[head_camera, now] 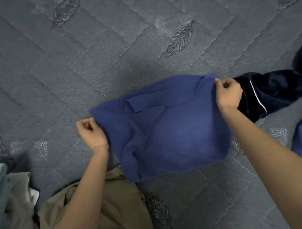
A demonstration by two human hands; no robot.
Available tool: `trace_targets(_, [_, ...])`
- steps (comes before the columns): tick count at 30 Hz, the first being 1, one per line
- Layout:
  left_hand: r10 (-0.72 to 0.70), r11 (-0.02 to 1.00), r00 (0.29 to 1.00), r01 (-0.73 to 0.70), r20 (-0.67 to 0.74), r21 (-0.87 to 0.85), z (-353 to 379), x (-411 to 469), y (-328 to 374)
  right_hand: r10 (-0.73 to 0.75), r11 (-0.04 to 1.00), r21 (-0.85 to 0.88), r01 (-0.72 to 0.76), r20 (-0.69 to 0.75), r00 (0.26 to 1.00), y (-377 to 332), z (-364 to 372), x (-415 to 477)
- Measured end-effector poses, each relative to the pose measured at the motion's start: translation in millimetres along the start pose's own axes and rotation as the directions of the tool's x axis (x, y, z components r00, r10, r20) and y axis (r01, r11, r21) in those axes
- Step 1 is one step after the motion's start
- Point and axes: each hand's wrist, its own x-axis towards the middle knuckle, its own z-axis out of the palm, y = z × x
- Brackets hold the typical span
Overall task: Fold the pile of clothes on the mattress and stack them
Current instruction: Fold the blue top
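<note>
1. Both our hands, left (91,133) and right (228,93), pinch the soft blue knit top (167,131) by opposite corners, held over the quilted grey mattress (71,66).
2. Khaki garment (103,212) lies crumpled beneath, velvety navy one (273,89) beside.

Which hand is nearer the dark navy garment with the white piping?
Right. The right hand pinches the blue garment just beside the dark navy garment; the left hand grips the opposite corner, farther away.
</note>
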Motion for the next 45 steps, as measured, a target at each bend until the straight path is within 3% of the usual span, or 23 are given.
trace_targets(4, [-0.051,0.996,0.997,0.056,-0.06,0.071,-7,15,-11,0.031,0.999,-0.026,-0.032,-0.027,0.999,-6,1,2])
trace_targets(7, [0.096,0.987,0.995,-0.093,-0.01,0.13,-7,7,-15,-0.11,0.978,-0.175,0.111,0.014,0.994,-5,5,-5])
trace_targets(9, [0.333,0.882,0.918,-0.385,0.218,0.274,-4,-4,-14,-0.358,0.887,-0.267,0.376,0.116,0.927,-4,8,-10])
trace_targets(11, [0.416,0.733,0.781,-0.591,0.466,0.336,0,-14,-14,-0.518,0.745,-0.324,0.583,0.269,0.812,-3,14,-13])
trace_targets(13, [0.372,0.655,0.702,-0.662,0.607,0.364,5,-19,-18,-0.554,0.657,-0.33,0.678,0.399,0.731,-1,23,-11])
trace_targets(15, [0.371,0.648,0.694,-0.669,0.617,0.363,5,-18,-21,-0.547,0.636,-0.32,0.703,0.455,0.702,-3,30,-10])
trace_targets(17, [0.393,0.792,0.784,-0.554,0.48,0.258,4,-10,-21,-0.518,0.683,-0.321,0.656,0.42,0.745,-11,31,-11])
trace_targets(19, [0.299,0.937,0.916,-0.335,0.266,0.1,1,-3,-12,-0.46,0.773,-0.312,0.552,0.325,0.827,-21,30,-11])
trace_targets(21, [0.146,0.987,0.986,-0.15,0.08,0.049,-3,7,-7,-0.401,0.841,-0.297,0.453,0.222,0.889,-28,29,-8])
trace_targets(23, [0.058,0.992,0.998,-0.055,-0.022,0.113,-8,17,-6,-0.35,0.883,-0.279,0.378,0.145,0.925,-31,30,-3])
trace_targets(25, [0.086,0.974,0.995,-0.076,-0.04,0.211,-11,22,-7,-0.344,0.892,-0.264,0.366,0.127,0.93,-30,32,-1])
trace_targets(28, [0.286,0.891,0.958,-0.276,0.024,0.36,-13,9,-5,-0.396,0.888,-0.206,0.412,0.113,0.911,-21,29,-6])
trace_targets(30, [0.442,0.786,0.873,-0.489,0.208,0.379,-12,-9,-2,-0.39,0.884,-0.206,0.42,0.172,0.904,-9,25,-10])
trace_targets(32, [0.483,0.638,0.756,-0.65,0.443,0.413,-9,-26,-8,-0.356,0.885,-0.212,0.414,0.262,0.897,4,21,-14])
trace_targets(34, [0.368,0.626,0.779,-0.612,0.508,0.483,-12,-35,-23,-0.306,0.912,-0.177,0.371,0.31,0.9,12,18,-13])
trace_targets(36, [0.259,0.711,0.869,-0.467,0.422,0.525,-19,-36,-35,-0.302,0.92,-0.166,0.355,0.276,0.912,17,14,-8])
trace_targets(39, [0.302,0.76,0.896,-0.433,0.327,0.485,-31,-28,-43,-0.3,0.938,-0.123,0.325,0.185,0.936,17,12,2])
trace_targets(41, [0.327,0.791,0.898,-0.43,0.294,0.435,-34,-20,-44,-0.217,0.974,-0.029,0.225,0.16,0.963,14,9,5])
trace_targets(45, [0.208,0.929,0.977,-0.211,0.043,0.304,-34,-2,-44,-0.124,0.991,0.056,0.12,0.063,0.99,11,7,2])
